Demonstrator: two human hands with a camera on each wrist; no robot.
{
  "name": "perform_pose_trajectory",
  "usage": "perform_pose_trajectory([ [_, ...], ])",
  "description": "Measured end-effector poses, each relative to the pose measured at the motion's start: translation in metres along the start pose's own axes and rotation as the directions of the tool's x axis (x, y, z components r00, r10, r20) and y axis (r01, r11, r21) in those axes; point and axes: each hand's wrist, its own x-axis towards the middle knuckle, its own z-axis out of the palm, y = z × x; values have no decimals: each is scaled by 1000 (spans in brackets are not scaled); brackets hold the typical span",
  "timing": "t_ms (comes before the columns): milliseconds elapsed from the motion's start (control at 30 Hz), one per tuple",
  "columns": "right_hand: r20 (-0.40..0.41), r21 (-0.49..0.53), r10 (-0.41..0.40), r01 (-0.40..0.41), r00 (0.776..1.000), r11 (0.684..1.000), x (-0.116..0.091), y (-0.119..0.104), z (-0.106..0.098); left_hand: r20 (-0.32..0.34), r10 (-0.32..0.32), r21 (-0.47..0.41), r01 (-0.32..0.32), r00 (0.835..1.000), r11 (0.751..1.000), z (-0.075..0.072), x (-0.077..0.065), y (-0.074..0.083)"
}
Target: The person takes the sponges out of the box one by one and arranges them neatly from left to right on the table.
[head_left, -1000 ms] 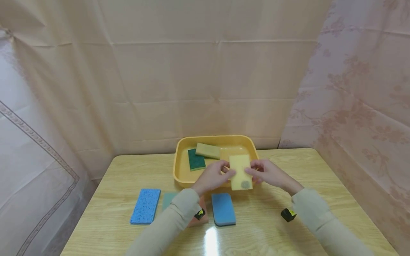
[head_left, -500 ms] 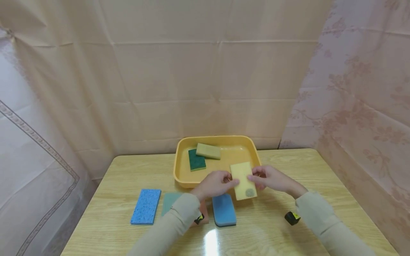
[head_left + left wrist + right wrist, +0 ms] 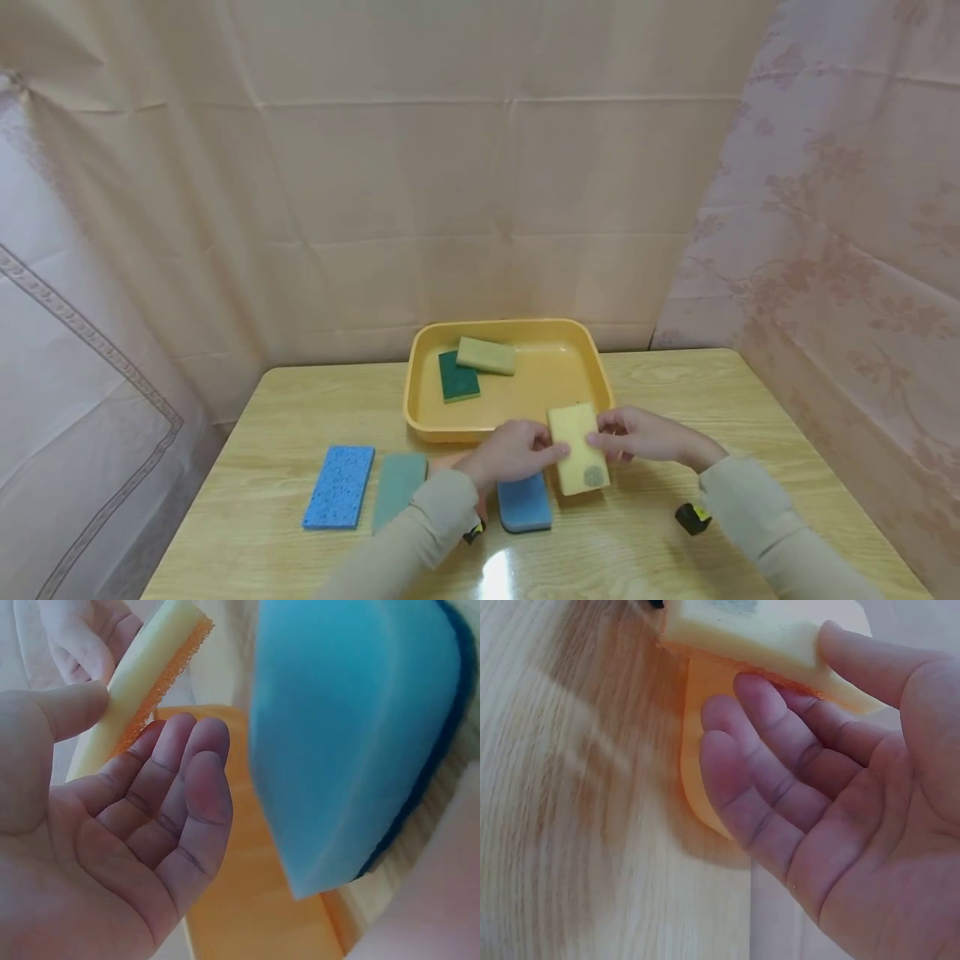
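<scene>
A pale yellow sponge (image 3: 579,450) with a dark round spot near its lower corner is held above the table, just in front of the tray. Its underside has a rough orange layer, seen in the left wrist view on the sponge (image 3: 146,694). My left hand (image 3: 517,454) pinches its left edge between thumb and fingers. On the opposite edge, my right hand (image 3: 645,435) pinches it the same way. A blue sponge (image 3: 523,503) with a dark base lies below, beside my left hand; it looms large in the left wrist view.
Behind the hands stands a yellow tray (image 3: 551,375) holding a dark green scouring sponge (image 3: 457,377) and a yellowish sponge (image 3: 486,356). To the left on the wooden table (image 3: 247,500) lie a speckled blue sponge (image 3: 339,487), a grey-green one (image 3: 399,487) and a pinkish one (image 3: 444,463), partly covered by my left arm.
Both hands have drawn the yellow sponge away from over the tray, toward the front and slightly right, tilting it a little. The other sponges have stayed in place.
</scene>
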Motion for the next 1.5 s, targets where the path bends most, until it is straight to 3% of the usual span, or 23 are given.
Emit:
perform_pose_trajectory([
  [433, -1, 20, -26, 26, 1000, 999, -1, 8, 8, 10, -22, 57, 21, 1000, 998, 9, -5, -4],
  [1067, 1, 31, -13, 13, 1000, 999, -8, 17, 9, 2, 36, 229, -35, 999, 973, 21, -5, -3],
  [1500, -15, -5, 25, -25, 1000, 1000, -3, 18, 16, 18, -15, 275, 10, 1000, 961, 24, -6, -4],
])
